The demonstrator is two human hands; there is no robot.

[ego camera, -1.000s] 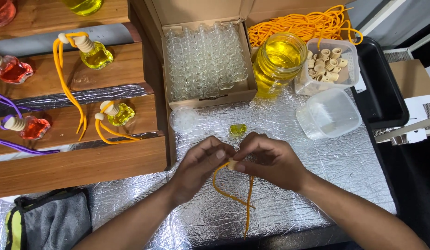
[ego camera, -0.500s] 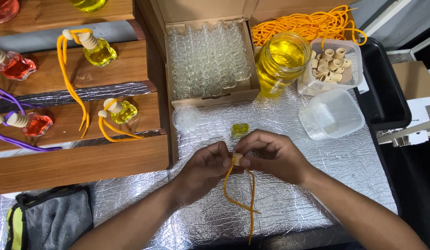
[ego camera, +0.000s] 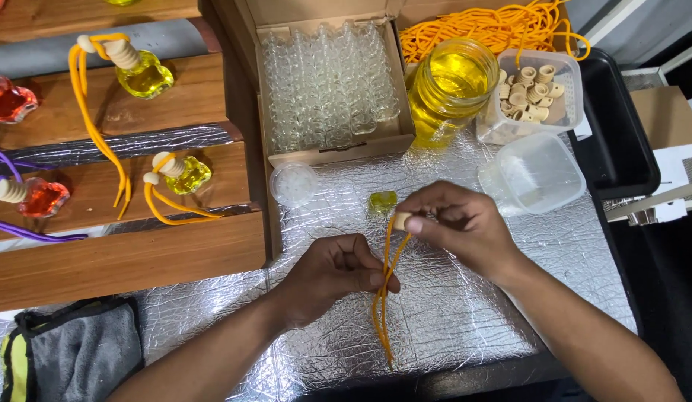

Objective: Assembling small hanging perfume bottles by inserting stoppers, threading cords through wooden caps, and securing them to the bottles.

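Your right hand (ego camera: 465, 227) pinches the wooden cap (ego camera: 401, 220); your left hand (ego camera: 332, 274) grips the orange cord (ego camera: 383, 298) hanging through it at six o'clock. The small yellow bottle (ego camera: 382, 200) sits uncapped at twelve.

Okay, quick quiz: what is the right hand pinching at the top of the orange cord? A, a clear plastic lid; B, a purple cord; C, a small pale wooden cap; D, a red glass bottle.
C: the right hand pinches a small pale wooden cap at the top of the orange cord, while the left hand grips the cord lower down.
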